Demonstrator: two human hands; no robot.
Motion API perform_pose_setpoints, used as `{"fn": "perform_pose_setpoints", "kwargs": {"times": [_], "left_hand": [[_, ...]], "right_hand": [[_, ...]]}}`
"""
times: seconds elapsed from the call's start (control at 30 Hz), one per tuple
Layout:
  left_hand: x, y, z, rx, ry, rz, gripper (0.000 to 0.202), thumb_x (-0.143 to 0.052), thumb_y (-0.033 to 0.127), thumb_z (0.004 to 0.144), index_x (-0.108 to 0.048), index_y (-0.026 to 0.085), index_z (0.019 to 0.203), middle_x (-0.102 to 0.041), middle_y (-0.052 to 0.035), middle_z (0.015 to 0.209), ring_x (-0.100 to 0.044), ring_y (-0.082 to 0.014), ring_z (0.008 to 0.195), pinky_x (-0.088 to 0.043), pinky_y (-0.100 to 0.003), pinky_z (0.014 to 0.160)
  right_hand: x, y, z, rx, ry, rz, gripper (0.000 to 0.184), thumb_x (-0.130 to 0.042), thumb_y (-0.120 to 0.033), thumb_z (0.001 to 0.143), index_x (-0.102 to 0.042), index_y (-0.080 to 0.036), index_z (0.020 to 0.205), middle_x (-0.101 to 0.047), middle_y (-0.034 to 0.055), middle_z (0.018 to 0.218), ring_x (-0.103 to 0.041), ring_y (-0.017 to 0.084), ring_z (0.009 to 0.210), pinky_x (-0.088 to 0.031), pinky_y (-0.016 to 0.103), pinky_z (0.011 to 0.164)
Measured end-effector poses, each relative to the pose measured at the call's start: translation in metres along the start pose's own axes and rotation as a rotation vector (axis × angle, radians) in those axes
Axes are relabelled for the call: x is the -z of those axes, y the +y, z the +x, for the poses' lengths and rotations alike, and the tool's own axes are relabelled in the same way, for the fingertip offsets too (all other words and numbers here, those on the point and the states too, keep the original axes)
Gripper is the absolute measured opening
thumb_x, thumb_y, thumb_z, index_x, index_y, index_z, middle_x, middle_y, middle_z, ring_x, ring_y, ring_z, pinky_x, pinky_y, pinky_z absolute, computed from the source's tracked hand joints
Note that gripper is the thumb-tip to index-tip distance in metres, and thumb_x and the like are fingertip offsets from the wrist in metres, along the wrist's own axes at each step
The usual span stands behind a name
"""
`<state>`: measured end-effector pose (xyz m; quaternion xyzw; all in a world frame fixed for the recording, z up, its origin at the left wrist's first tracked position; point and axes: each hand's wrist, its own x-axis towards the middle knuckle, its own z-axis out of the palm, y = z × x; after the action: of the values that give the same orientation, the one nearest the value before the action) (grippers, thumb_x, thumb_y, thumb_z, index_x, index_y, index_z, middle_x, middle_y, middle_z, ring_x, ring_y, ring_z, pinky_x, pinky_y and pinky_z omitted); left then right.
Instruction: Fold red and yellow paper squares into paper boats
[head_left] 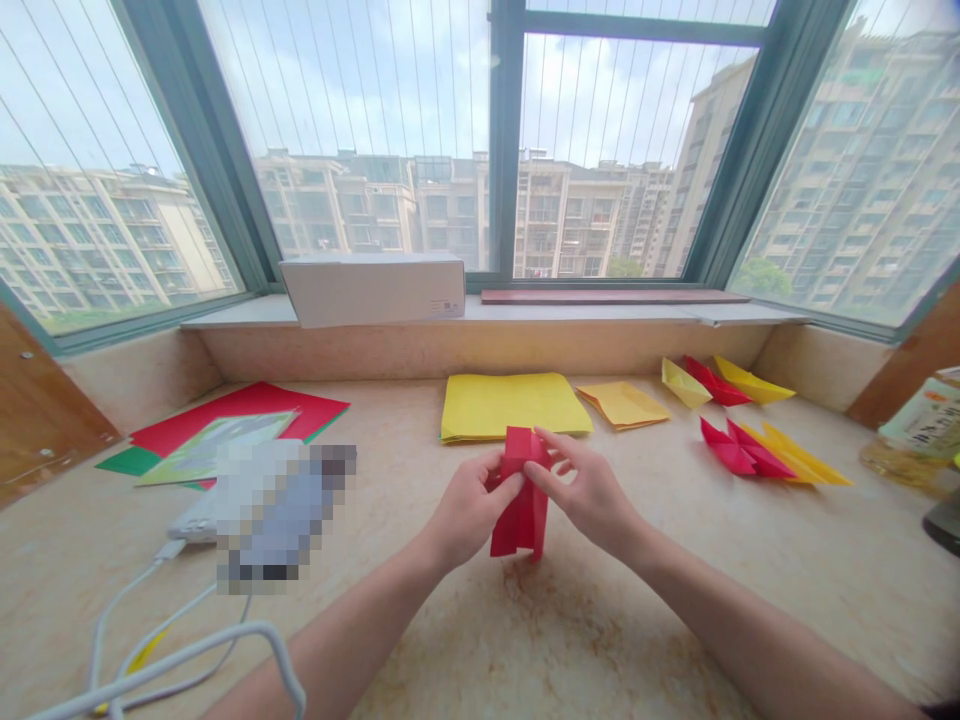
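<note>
A folded piece of red paper [520, 505] is held upright above the marble counter [570, 620], in the middle of the view. My left hand [466, 510] pinches its left side with thumb and fingers closed on it. My right hand [589, 490] grips the top right part, fingers curled over the fold. Just behind the hands lies a stack of yellow sheets [511, 404] with a smaller orange-yellow folded sheet [622, 403] beside it.
Several folded red and yellow paper boats [739, 440] lie at the right. Red and green sheets [225, 425] lie at the left, near a blurred device with white cables [150, 640]. A white box [373, 288] sits on the window sill. A bottle [919, 435] stands at the right edge.
</note>
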<state>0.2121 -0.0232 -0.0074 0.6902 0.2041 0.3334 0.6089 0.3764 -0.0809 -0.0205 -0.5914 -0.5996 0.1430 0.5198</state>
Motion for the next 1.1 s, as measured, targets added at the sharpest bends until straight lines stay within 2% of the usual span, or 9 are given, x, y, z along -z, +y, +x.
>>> {"fn": "perform_pose_setpoints", "kwargs": {"times": [0.1,0.23,0.3,0.43,0.53,0.67,0.73,0.93,1.1], "left_hand": [[0.002,-0.005,0.002,0.001,0.023,0.001,0.026,-0.064,0.026,0.086,-0.067,0.015,0.11,-0.073,-0.0098,0.109,-0.068,-0.0246,0.098,-0.052,-0.036,0.088],[0.006,-0.01,0.006,0.052,0.13,-0.005,0.026,-0.065,0.025,0.083,-0.064,0.014,0.107,-0.073,-0.012,0.104,-0.07,-0.0248,0.091,-0.054,-0.037,0.082],[0.007,-0.011,0.007,0.068,0.164,-0.035,0.027,-0.065,0.024,0.083,-0.06,0.015,0.107,-0.073,-0.013,0.103,-0.07,-0.025,0.09,-0.055,-0.037,0.08],[0.007,-0.013,0.008,0.068,0.234,-0.002,0.027,-0.061,0.02,0.084,-0.057,0.015,0.11,-0.071,-0.0144,0.107,-0.07,-0.0247,0.093,-0.055,-0.037,0.081],[0.007,-0.014,0.007,0.062,0.238,0.067,0.028,-0.062,0.024,0.084,-0.057,0.016,0.11,-0.069,-0.0149,0.111,-0.069,-0.0255,0.096,-0.055,-0.038,0.083],[0.01,-0.016,0.006,0.067,0.238,0.148,0.039,-0.071,0.032,0.079,-0.058,0.017,0.113,-0.069,-0.014,0.113,-0.068,-0.0268,0.099,-0.055,-0.038,0.083],[0.011,-0.014,0.006,0.08,0.254,0.154,0.039,-0.071,0.032,0.078,-0.06,0.016,0.112,-0.069,-0.0136,0.111,-0.068,-0.0266,0.097,-0.055,-0.036,0.08],[0.009,-0.006,0.008,0.097,0.237,-0.031,0.032,-0.055,0.033,0.087,-0.064,0.014,0.11,-0.072,-0.0098,0.098,-0.068,-0.022,0.081,-0.052,-0.029,0.066],[0.012,-0.006,0.007,0.093,0.286,-0.106,0.033,-0.059,0.038,0.085,-0.067,0.013,0.104,-0.073,-0.0061,0.08,-0.068,-0.0213,0.072,-0.051,-0.028,0.062]], "right_hand": [[0.002,-0.004,0.0,-0.01,-0.024,0.051,0.037,-0.057,-0.025,0.086,-0.066,-0.019,0.121,-0.075,0.0073,0.103,-0.067,0.022,0.082,-0.052,0.036,0.075],[0.003,-0.005,0.003,-0.052,-0.054,0.268,0.042,-0.048,-0.016,0.083,-0.067,-0.02,0.12,-0.074,0.0048,0.106,-0.068,0.021,0.087,-0.052,0.035,0.083],[0.004,-0.005,0.005,-0.054,-0.072,0.366,0.042,-0.047,-0.014,0.08,-0.07,-0.02,0.114,-0.074,0.0039,0.107,-0.067,0.021,0.09,-0.052,0.033,0.083],[0.005,-0.006,0.008,-0.112,-0.088,0.528,0.039,-0.049,-0.012,0.077,-0.072,-0.02,0.107,-0.075,0.0033,0.104,-0.069,0.022,0.088,-0.054,0.03,0.074],[0.005,-0.006,0.008,-0.168,-0.099,0.608,0.031,-0.057,-0.018,0.079,-0.072,-0.019,0.106,-0.076,0.005,0.101,-0.07,0.023,0.087,-0.056,0.032,0.072],[0.003,-0.006,0.006,-0.206,-0.107,0.63,0.027,-0.068,-0.029,0.08,-0.072,-0.018,0.104,-0.077,0.0076,0.099,-0.072,0.026,0.084,-0.058,0.036,0.072],[0.004,-0.004,0.006,-0.205,-0.1,0.62,0.029,-0.07,-0.032,0.08,-0.072,-0.017,0.104,-0.077,0.0088,0.1,-0.073,0.027,0.084,-0.059,0.037,0.073],[0.009,0.007,0.011,-0.202,-0.023,0.542,0.034,-0.07,-0.037,0.081,-0.071,-0.018,0.108,-0.077,0.0097,0.101,-0.073,0.029,0.087,-0.06,0.042,0.076],[0.013,0.014,0.015,-0.193,0.018,0.504,0.036,-0.071,-0.04,0.079,-0.071,-0.019,0.11,-0.077,0.0093,0.101,-0.073,0.03,0.092,-0.06,0.043,0.078]]}}
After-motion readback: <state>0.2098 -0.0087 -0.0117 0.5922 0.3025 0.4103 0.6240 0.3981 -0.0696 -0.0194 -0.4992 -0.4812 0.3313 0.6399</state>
